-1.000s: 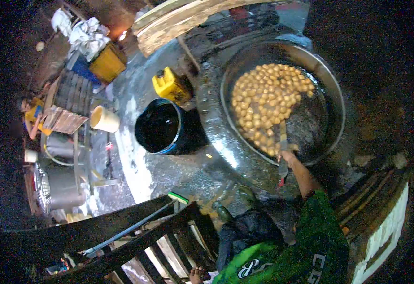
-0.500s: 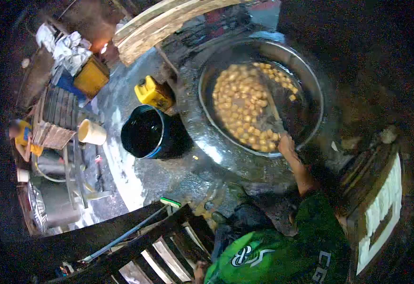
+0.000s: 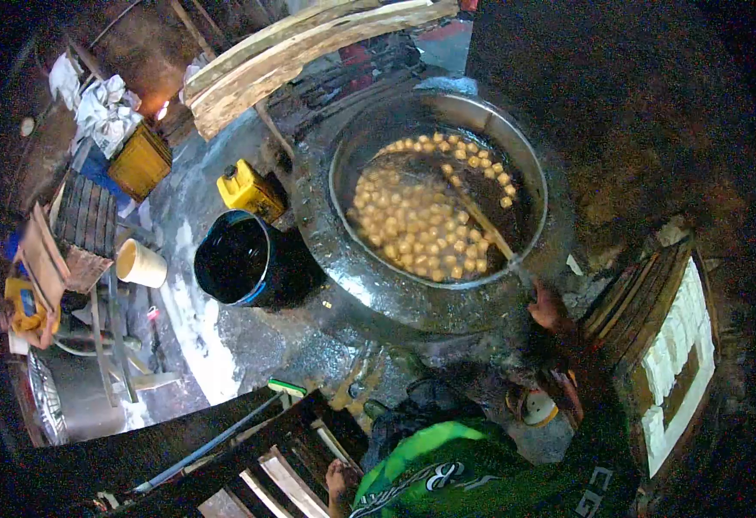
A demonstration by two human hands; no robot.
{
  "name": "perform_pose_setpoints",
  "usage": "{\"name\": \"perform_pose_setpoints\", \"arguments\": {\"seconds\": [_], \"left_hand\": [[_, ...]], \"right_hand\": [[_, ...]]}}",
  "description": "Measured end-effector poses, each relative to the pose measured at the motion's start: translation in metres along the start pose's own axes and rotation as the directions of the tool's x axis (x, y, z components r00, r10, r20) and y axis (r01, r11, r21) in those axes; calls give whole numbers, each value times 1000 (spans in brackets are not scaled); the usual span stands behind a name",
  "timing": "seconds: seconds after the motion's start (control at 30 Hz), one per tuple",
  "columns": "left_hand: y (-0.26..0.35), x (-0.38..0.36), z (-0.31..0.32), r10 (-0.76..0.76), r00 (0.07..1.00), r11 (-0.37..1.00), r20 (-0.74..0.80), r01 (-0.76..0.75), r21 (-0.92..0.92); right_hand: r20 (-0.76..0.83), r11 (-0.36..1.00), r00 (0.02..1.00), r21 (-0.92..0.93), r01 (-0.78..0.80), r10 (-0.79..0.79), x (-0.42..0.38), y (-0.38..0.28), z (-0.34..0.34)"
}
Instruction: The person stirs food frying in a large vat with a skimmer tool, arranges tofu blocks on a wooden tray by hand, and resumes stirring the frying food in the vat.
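A wide metal cauldron point(image 3: 529, 138) of dark, steaming liquid holds many golden cubes point(image 3: 417, 220), most gathered on the near left side, with a loose row along the far rim. My right hand point(image 3: 548, 309) is closed around the near end of a long wooden stirring stick point(image 3: 479, 216), just outside the cauldron's near right rim. The stick slants over the rim, its far end among the cubes. Low in the view, my left hand point(image 3: 341, 477) hangs beside a wooden slatted rack point(image 3: 287, 470), loosely curled, with nothing visible in it.
Left of the cauldron stand a dark bucket point(image 3: 238, 259) and a yellow jerrycan point(image 3: 250, 192). A green-headed brush point(image 3: 287, 388) lies by the rack. White blocks sit on a board point(image 3: 678, 363) at right. At far left are a cream bucket point(image 3: 142, 264) and another person point(image 3: 28, 311).
My right hand has drawn back past the rim, pulling the stick toward me. The cubes have shifted, with more now spread along the far side. My left hand has risen slightly.
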State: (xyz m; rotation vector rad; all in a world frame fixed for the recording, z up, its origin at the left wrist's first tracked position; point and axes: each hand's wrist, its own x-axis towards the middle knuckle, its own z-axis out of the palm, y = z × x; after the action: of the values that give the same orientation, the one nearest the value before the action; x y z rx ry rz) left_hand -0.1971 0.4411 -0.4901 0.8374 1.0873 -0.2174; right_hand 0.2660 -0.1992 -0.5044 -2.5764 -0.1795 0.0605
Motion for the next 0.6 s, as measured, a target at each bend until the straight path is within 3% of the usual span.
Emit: {"name": "perform_pose_setpoints", "arguments": {"seconds": [0.03, 0.07, 0.1, 0.17, 0.23, 0.4, 0.5, 0.6], "left_hand": [[-19, 11, -20, -110, 992, 952, -54, 90, -292], [-25, 14, -21, -217, 970, 830, -107, 126, -543], [-23, -7, -21, 39, 991, 996, -125, -49, -79], [-12, -27, -17, 42, 979, 996, -198, -25, 88], [11, -59, 2, -23, 961, 985, -275, 69, 158], [101, -170, 107, -158, 871, 910, -465, 311, 273], [57, -134, 67, -121, 908, 949, -401, 225, 222], [37, -101, 49, -84, 940, 971, -332, 152, 186]], "right_hand": [[-143, 907, 988, -420, -2, -64, 13, 20, 7], [-110, 913, 994, -405, -40, -5, 42, -2, -16], [-75, 932, 996, -358, -63, 39, 77, -25, -36], [-87, 923, 992, -367, -117, 92, 150, -53, -56], [-220, 875, 973, -455, -165, 70, 214, -66, -49], [-142, 864, 944, -381, -330, 299, 322, -101, 19], [-18, 895, 961, -360, -264, 276, 311, -121, 53], [121, 942, 971, -294, -163, 206, 270, -136, 15]]}}
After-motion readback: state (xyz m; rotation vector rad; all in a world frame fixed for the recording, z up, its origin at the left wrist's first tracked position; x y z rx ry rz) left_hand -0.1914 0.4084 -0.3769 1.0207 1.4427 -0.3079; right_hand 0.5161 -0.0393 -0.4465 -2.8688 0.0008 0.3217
